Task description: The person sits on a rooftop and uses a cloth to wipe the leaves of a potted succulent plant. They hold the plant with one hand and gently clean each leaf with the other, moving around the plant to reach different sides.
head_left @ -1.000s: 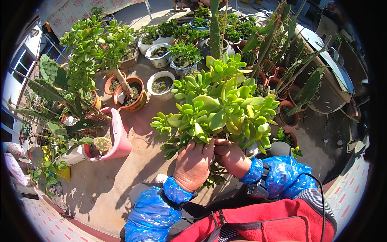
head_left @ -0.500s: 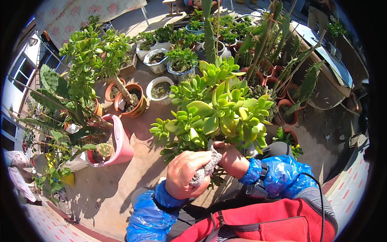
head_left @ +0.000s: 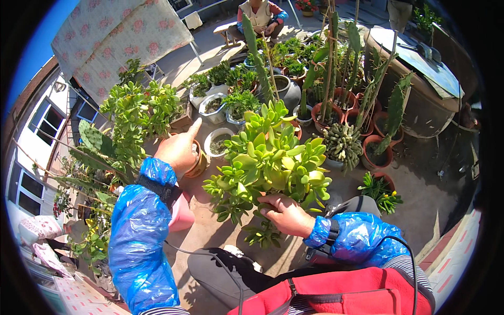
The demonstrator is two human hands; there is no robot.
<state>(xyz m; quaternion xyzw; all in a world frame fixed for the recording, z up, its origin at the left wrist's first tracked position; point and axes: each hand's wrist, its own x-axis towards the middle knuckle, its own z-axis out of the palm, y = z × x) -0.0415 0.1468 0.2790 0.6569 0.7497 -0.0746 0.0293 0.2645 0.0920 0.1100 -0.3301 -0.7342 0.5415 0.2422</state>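
Observation:
In front of me stands a leafy jade plant [head_left: 273,163] with thick, bright green leaves. My right hand [head_left: 287,214] is at its lower near side, fingers curled closed among the leaves and seemingly gripping the plant; just what part lies between them is hidden. My left hand [head_left: 178,152] reaches out to the far left, above an orange pot [head_left: 197,167], its index finger stretched out and pointing away. The other fingers of that hand are mostly hidden. The grey rag does not show anywhere. Blue plastic sleeves cover both forearms.
A pink pot [head_left: 181,212] is partly behind my left arm. White pots [head_left: 216,142] and a dark grey urn [head_left: 286,92] stand beyond the plant. Spiny cacti [head_left: 394,115] and terracotta pots [head_left: 377,152] fill the right. A seated person [head_left: 262,18] is at the back.
My left hand has left the plant, where it held a grey rag, and swung far forward and left. The right hand stays at the plant, slightly lower and left. The view has tilted up.

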